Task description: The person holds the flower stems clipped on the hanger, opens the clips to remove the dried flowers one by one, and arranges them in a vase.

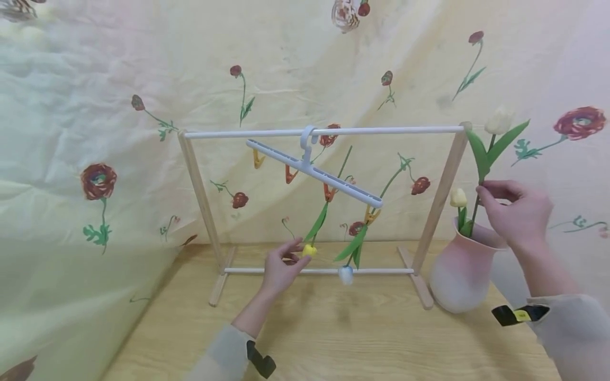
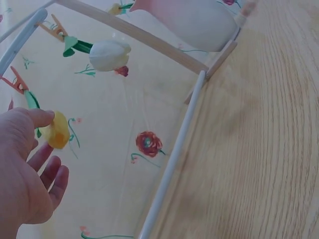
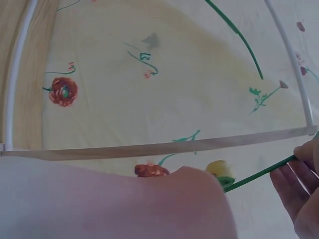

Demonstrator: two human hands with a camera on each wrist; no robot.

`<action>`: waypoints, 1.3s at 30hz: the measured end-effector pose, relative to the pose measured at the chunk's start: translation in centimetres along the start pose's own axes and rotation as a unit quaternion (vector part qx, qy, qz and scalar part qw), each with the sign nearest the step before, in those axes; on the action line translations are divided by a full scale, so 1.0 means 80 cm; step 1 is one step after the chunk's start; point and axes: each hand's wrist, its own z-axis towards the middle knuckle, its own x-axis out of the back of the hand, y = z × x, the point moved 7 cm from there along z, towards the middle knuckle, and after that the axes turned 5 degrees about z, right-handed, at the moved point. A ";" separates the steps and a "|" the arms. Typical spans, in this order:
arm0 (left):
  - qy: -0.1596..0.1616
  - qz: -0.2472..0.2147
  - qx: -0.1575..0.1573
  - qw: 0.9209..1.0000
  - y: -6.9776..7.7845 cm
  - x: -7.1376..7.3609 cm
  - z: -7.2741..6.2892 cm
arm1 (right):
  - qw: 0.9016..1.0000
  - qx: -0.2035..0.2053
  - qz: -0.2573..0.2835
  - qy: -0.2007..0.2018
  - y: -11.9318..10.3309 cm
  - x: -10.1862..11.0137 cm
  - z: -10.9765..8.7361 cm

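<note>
My left hand (image 1: 281, 267) pinches the bloom of a yellow tulip (image 2: 61, 130) between thumb and fingers. That tulip hangs head down from an orange clip (image 1: 329, 191) on a pale blue clip hanger (image 1: 344, 186), which tilts down to the right. Beside it a white-and-blue tulip (image 1: 346, 275) hangs head down from a yellow clip (image 1: 372, 214). With thumb and fingertips my right hand (image 1: 521, 209) holds the stem of a white tulip (image 1: 499, 121) upright over the vase (image 1: 459, 272). The stem's lower end is hidden inside the vase mouth.
A wooden rack (image 1: 438, 206) with white rods carries the hanger by its hook. Two more clips, yellow (image 1: 258, 159) and orange (image 1: 290, 174), hang bare on the hanger's left half. Another pale tulip (image 1: 458, 198) stands in the vase. Flower-printed cloth (image 1: 157, 63) covers the back and left.
</note>
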 end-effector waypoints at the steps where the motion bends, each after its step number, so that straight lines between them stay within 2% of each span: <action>1: -0.001 -0.001 0.000 1.000 -0.001 -0.001 0.000 | 1.000 -0.007 -0.012 -0.010 0.005 -0.002 -0.002; 5: -0.010 -0.011 -0.003 1.000 0.001 -0.007 -0.003 | 0.998 -0.023 -0.040 -0.031 0.019 -0.010 -0.009; 9: -0.020 -0.023 -0.004 1.000 0.005 -0.011 -0.003 | 0.997 -0.020 -0.062 -0.041 0.028 -0.012 -0.013; 16: -0.030 -0.045 0.025 0.998 0.002 -0.017 0.000 | 0.993 0.021 -0.110 -0.045 0.030 -0.012 -0.019; 23: -0.040 -0.037 0.032 0.998 -0.004 -0.025 0.002 | 0.984 0.044 -0.150 -0.090 0.036 -0.019 -0.026; 26: -0.035 -0.032 0.027 0.998 -0.001 -0.025 0.001 | 0.981 0.046 -0.158 -0.103 0.039 -0.021 -0.027; 32: -0.035 -0.052 0.023 0.998 0.007 -0.026 -0.001 | 0.980 0.044 -0.159 -0.112 0.042 -0.025 -0.030; 39: -0.039 -0.052 0.021 0.998 0.008 -0.026 -0.006 | 0.980 0.038 -0.152 -0.125 0.047 -0.028 -0.035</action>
